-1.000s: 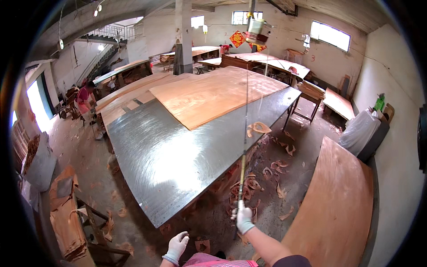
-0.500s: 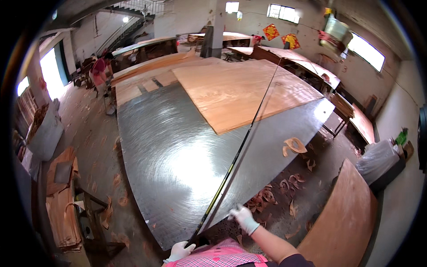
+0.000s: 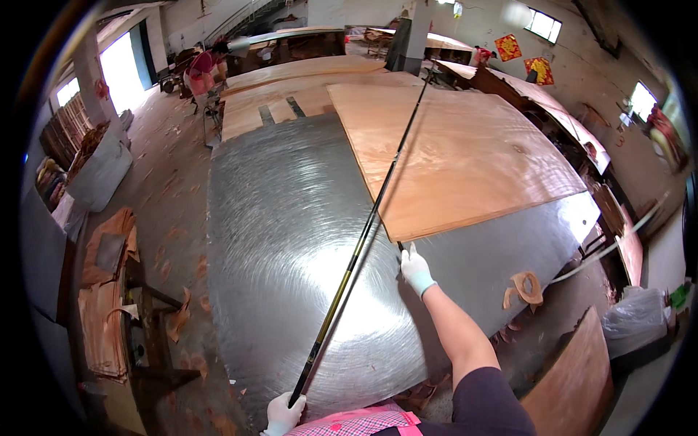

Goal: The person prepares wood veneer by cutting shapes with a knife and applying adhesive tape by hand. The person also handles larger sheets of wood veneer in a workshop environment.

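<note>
My left hand (image 3: 283, 414), in a white glove, is closed round the thick end of a long, thin pole (image 3: 340, 289), black with a yellow-green stretch. The pole slants away over the metal-topped table (image 3: 269, 211) and crosses the left part of a stack of thin wood veneer sheets (image 3: 472, 156). With my arm stretched forward, my gloved right hand (image 3: 416, 270) is at the near corner of that stack. Its fingers look closed at a short dark piece beside the corner, too small to name.
A curled veneer strip (image 3: 527, 291) lies at the table's right edge. More veneer pieces (image 3: 102, 327) rest on a stand at lower left. A large wood sheet (image 3: 574, 378) leans at lower right. A co-worker (image 3: 203, 73) stands at far left; another person (image 3: 481, 56) is at the back.
My right hand has reached forward from the table's near edge to the veneer corner. The pole has swung leftward at its far end. The view has shifted, with my left hand still gripping the pole.
</note>
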`<state>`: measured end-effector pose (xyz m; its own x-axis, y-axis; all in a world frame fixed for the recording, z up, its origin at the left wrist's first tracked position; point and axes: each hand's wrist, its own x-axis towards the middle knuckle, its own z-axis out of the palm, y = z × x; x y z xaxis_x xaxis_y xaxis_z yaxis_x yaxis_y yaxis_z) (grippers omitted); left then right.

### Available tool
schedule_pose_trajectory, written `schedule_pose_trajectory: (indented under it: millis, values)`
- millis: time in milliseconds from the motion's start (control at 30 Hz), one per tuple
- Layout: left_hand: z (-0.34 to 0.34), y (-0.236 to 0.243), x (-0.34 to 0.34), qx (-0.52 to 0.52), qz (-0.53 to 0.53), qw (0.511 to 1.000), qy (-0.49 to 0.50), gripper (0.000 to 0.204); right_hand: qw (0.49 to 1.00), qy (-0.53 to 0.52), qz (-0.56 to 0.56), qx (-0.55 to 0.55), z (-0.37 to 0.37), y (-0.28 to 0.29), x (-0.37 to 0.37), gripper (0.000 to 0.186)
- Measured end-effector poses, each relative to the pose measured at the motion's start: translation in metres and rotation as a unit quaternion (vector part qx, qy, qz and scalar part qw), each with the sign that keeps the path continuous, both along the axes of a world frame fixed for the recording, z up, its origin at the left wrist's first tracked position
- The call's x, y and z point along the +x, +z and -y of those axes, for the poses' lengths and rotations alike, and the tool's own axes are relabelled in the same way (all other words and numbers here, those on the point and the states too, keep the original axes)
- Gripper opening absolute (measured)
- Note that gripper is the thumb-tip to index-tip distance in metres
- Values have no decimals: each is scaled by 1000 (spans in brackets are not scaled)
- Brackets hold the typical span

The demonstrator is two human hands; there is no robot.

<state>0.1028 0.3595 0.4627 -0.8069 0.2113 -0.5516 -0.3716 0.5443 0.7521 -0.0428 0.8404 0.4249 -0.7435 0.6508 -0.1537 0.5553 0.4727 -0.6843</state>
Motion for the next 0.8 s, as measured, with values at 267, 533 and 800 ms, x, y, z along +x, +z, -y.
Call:
schedule_pose_trajectory:
  millis: [267,533,800]
  values:
    - [-37,2,-11,-48,-22,997,53,25,956,161,166,180,-56,4,-73,68]
    - [-64,24,-17,-33,-72,994,73,27,954,144,129,229,-85,31,-96,69]
    - [-71,24,-23,13,54,989,138,23,918,-89,-230,-311,-52,12,-117,33]
